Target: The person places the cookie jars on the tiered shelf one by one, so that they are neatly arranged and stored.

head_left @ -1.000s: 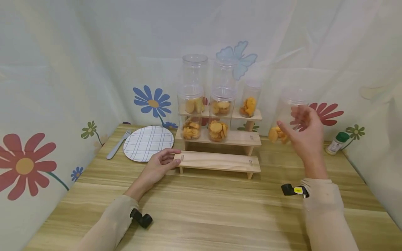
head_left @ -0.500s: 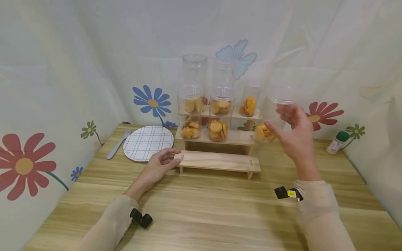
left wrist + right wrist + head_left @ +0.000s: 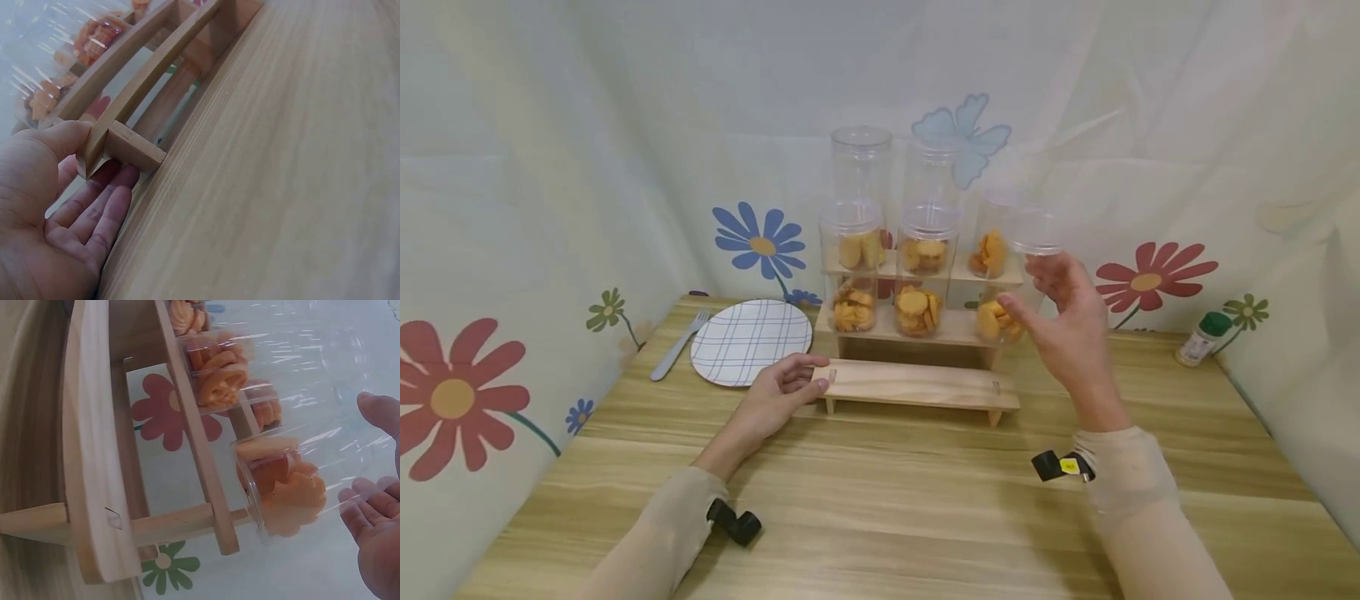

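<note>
My right hand holds a clear plastic jar with yellow-orange cookies in its bottom. The jar leans to the right, its base right at the right end of the middle tier of a wooden stepped display stand. In the right wrist view the jar's cookies show beside the shelf edge, with thumb and fingers on either side near the lid end. My left hand grips the left end of the stand's lowest shelf; the left wrist view shows the thumb above and fingers curled under that shelf end.
Two cookie jars stand on the middle tier, and three more, including a shorter jar, on the top tier. A checked plate and a fork lie at left. A green-capped shaker stands at right.
My right hand has carried the jar leftward and slightly down, from beside the stand to the middle tier's right end. My left hand keeps its place on the lowest shelf.
</note>
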The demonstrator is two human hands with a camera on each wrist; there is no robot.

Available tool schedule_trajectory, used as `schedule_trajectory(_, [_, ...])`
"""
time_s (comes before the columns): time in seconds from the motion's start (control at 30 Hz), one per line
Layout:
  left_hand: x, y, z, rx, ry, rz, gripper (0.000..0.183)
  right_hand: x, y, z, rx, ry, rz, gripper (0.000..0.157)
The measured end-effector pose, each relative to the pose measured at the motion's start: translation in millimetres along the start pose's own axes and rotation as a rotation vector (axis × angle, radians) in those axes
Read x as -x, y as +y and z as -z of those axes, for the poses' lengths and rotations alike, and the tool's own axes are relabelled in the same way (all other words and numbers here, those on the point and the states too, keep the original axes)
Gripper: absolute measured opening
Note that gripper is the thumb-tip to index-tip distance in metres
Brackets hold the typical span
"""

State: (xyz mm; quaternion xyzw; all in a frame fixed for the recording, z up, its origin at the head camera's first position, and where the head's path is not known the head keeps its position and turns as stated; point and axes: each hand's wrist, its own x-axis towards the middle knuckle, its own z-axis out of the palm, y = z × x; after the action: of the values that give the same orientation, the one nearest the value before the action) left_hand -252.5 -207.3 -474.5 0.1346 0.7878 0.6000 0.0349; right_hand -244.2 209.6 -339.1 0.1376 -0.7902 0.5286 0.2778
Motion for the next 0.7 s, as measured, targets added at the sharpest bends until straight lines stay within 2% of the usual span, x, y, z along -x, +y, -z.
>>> schedule_trajectory(0.37, [0.6,2.7,-0.4,-0.005,0.008,0.004,0.042,2,12,-14.1,-0.063,-0.021,-0.009,0.066])
schedule_trajectory(0.6, [0.4,1.1,-1.0,-0.002,0.006,0.001,0.041,4,18,-12.5,-0.005,-0.048,-0.033,0.081])
schedule_trajectory(0.7, [1.0,1.0,-0.5,-0.003,0.013,0.002,0.041,3,18,-11.9,0.010,-0.056,-0.047,0.081])
